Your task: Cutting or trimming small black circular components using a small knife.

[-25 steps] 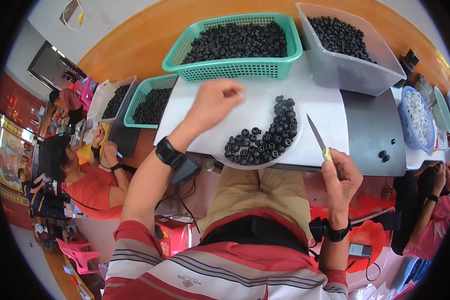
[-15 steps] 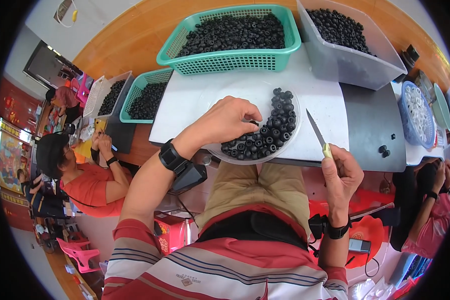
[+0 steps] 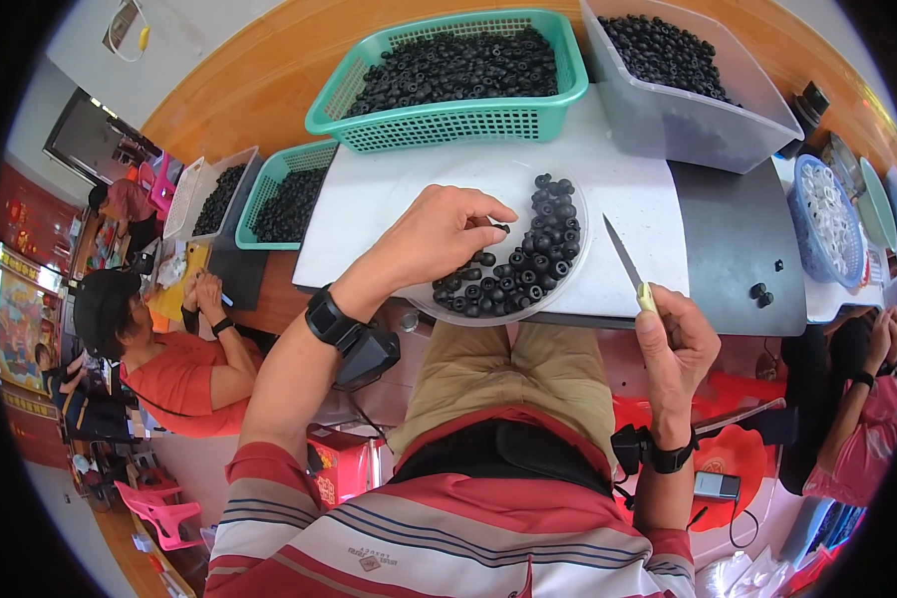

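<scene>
Above a round, clear plastic dish (image 3: 582,214), a small black piece (image 3: 502,228) is pinched between the thumb and forefinger of the left hand (image 3: 437,234). The two hands are held well apart. By the right hand (image 3: 678,339), a slim knife (image 3: 624,253) is gripped at its pale yellow handle; its narrow metal blade, tapered to a point, is aimed up and slightly leftward, to the right of the dish.

Within the dish, dark rounded parts (image 3: 540,262) are heaped in a curved band along the right and lower side. Ring-like holes are shown by many of them, and light is caught softly on their smooth surfaces; whether they are made of rubber or hard plastic cannot be told. The dish is set on a flat white board (image 3: 638,149), beside which a smooth dark grey mat (image 3: 738,229) is exposed, with a few loose pieces (image 3: 760,294) scattered on it.

Beyond the dish, similar black parts are piled in a green basket (image 3: 448,132) with latticed plastic walls and in a cloudy, smooth-sided bin (image 3: 688,125). At the far right, whitish translucent pieces are contained in a blue perforated basket (image 3: 817,239).
</scene>
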`<state>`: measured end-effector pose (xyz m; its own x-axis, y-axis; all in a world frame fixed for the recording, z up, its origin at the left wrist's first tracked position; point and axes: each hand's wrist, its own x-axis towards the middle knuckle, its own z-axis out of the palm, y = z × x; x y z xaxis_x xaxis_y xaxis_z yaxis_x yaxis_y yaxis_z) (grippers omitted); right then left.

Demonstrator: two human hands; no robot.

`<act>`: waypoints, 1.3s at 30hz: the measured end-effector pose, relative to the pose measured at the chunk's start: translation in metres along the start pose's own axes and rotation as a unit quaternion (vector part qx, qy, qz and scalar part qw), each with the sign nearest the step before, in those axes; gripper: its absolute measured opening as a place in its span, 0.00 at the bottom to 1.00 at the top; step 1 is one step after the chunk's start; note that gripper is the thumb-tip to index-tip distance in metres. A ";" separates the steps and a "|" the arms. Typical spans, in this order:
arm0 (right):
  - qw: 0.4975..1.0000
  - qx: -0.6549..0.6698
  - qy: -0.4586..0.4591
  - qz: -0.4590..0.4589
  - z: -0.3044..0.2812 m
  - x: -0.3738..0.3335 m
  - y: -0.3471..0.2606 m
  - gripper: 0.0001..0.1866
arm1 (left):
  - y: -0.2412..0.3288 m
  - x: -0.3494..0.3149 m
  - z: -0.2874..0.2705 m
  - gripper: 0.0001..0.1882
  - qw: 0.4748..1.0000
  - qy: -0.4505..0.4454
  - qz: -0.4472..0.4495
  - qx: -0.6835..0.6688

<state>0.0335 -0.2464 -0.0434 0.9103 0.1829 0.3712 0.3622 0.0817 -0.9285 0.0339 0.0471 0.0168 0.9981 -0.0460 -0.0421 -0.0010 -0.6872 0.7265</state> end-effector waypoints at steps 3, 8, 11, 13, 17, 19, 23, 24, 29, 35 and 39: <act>1.000 0.013 0.003 0.009 0.001 0.001 -0.001 0.14 | 0.001 -0.002 0.000 0.11 0.998 0.011 -0.006 -0.061; 1.000 0.022 0.007 0.007 0.003 0.002 0.001 0.14 | 0.010 -0.007 0.000 0.09 0.977 -0.007 -0.024 -0.213; 1.000 0.028 0.005 -0.002 0.007 0.001 0.003 0.14 | 0.005 -0.011 0.003 0.08 0.924 0.017 -0.046 -0.380; 0.999 0.036 -0.011 0.009 0.009 0.001 0.002 0.14 | 0.005 -0.012 0.008 0.08 0.895 0.025 -0.041 -0.443; 0.999 0.021 -0.036 -0.001 0.018 0.003 -0.003 0.13 | 0.006 -0.019 0.019 0.08 0.816 0.022 -0.035 -0.576; 0.999 0.023 -0.045 -0.008 0.022 0.003 -0.002 0.13 | 0.013 -0.023 0.026 0.09 0.796 0.019 -0.037 -0.604; 0.997 0.005 -0.066 -0.051 0.030 0.005 -0.003 0.14 | 0.022 -0.028 0.038 0.09 0.740 -0.004 -0.028 -0.672; 0.995 -0.006 -0.074 -0.066 0.031 0.006 -0.003 0.15 | 0.024 -0.029 0.041 0.07 0.718 -0.007 -0.026 -0.696; 0.992 -0.030 -0.074 -0.100 0.035 0.006 -0.005 0.15 | 0.032 -0.036 0.048 0.09 0.689 -0.020 -0.018 -0.724; 0.986 -0.063 -0.070 -0.140 0.033 0.005 -0.007 0.16 | 0.030 -0.039 0.057 0.10 0.686 -0.011 -0.018 -0.727; 0.983 -0.060 -0.065 -0.159 0.032 0.004 -0.006 0.17 | 0.036 -0.042 0.061 0.10 0.680 -0.004 -0.013 -0.733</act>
<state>0.0288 -0.2146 -0.0359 0.7174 0.2915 0.6328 0.6519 0.0395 -0.7572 -0.0121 -0.0203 0.0031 0.9961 -0.0562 -0.0680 0.0865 0.7727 0.6288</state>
